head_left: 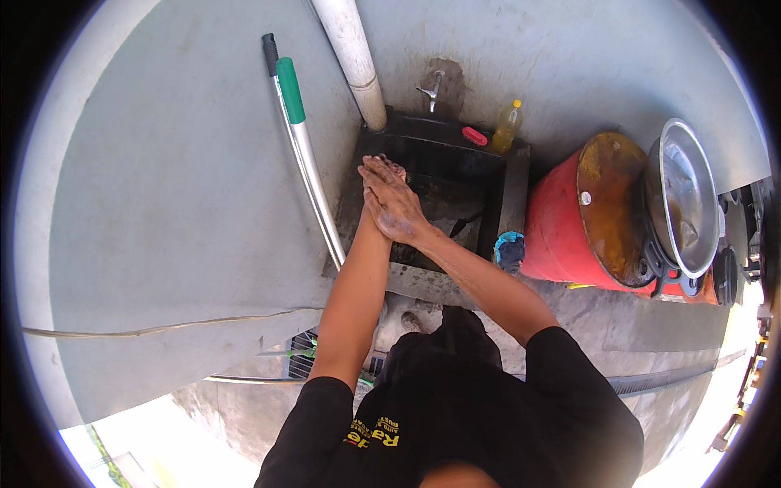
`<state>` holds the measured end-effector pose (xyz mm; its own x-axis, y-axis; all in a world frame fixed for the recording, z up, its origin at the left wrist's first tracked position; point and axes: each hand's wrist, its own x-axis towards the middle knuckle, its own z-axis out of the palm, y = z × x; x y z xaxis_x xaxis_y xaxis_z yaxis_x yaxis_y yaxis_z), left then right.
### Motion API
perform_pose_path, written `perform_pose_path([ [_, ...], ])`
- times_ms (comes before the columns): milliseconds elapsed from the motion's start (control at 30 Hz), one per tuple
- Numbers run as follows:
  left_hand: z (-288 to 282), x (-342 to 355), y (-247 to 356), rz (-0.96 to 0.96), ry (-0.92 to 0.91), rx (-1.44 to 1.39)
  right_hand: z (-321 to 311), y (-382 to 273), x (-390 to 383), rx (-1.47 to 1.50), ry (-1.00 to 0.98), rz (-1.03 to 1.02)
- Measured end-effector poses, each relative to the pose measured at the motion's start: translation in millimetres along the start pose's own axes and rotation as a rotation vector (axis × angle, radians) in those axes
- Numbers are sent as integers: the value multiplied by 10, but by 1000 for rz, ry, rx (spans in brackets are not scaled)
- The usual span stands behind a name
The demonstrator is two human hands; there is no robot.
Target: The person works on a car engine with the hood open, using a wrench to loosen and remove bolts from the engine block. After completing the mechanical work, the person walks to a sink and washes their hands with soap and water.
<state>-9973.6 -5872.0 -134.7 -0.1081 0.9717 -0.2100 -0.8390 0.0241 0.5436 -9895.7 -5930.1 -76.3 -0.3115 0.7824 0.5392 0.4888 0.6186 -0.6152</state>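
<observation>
Over a dark concrete sink [514, 191], my two hands are pressed together. My right hand [392, 195] lies flat across my left hand [397, 168], its fingers stretched out and its skin wet or smudged. Most of the left hand is hidden underneath; only some fingertips show beyond the right one, and they look extended. Neither hand seems to hold an object. Beyond them, a metal tap [433, 91] sticks out of the wall. A pink-red soap bar or brush [474, 136] and a clear bottle of yellow liquid [506, 128] stand on the sink's back ledge.
A white pipe [351, 57] and green-gripped poles [303, 146] stand left of the sink. To the right are a red drum [557, 211] with a rusty top and a metal basin [691, 195]. A blue-and-dark bundle [509, 250] sits on the sink's right rim.
</observation>
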Motion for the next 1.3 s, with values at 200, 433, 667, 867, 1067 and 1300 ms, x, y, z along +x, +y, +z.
perform_pose_path([
  [200, -170, -27, -76, -82, 130, 65, -220, 57, -278, 374, -222, -334],
  [433, -301, 200, -382, -397, 548, -196, 74, 168, -240, 245, -326, -287],
  [667, -509, 618, -632, -523, -101, -107, 293, 1323, 195, 670, -125, 189],
  [867, -35, 1067, -617, -292, 299, 598, 836, 2237, 506, 2151, 464, 959],
  [1067, 99, 1126, -1403, -285, 300, 704, 1371, 3551, 799, 1428, 640, 1249],
  [1300, -327, 1971, -1455, -452, 522, 388, 1683, 3670, 1022, 97, -14, 861],
])
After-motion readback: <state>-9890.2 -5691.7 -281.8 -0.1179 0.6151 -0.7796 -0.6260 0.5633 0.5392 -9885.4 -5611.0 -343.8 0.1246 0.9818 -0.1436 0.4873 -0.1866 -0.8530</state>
